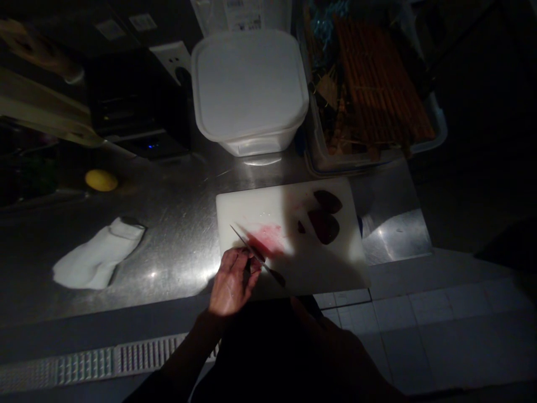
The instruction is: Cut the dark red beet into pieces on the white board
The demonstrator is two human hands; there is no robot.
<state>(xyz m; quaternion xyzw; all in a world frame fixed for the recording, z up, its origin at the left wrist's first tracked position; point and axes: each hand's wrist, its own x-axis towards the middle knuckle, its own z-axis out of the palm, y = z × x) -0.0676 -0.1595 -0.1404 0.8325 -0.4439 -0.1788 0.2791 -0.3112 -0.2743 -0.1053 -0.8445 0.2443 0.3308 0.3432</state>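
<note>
A white cutting board (302, 268) bears a pinkish-red wet stain. At its near left edge lies my left hand (232, 280), fingers curled; what they close on is dark and hard to make out. Slanting across right by those fingertips is a knife (247, 242), tip toward the far left and dark handle toward me. My right hand (304, 316) is low in deep shadow by the board's near edge, apart from the knife handle, its fingers hidden. Dark red pieces that look like beetroot (324, 225) sit on the board's right side, with a small chip (301, 226) beside them.
Behind the board stands a white lidded tub (251, 84). A clear plastic bin (439, 131) holds a slatted wooden mat (381, 84). Left on the steel counter (176, 224) are a white cloth (98, 254) and a lemon (101, 180). Another person's hand (37, 47) shows at upper left.
</note>
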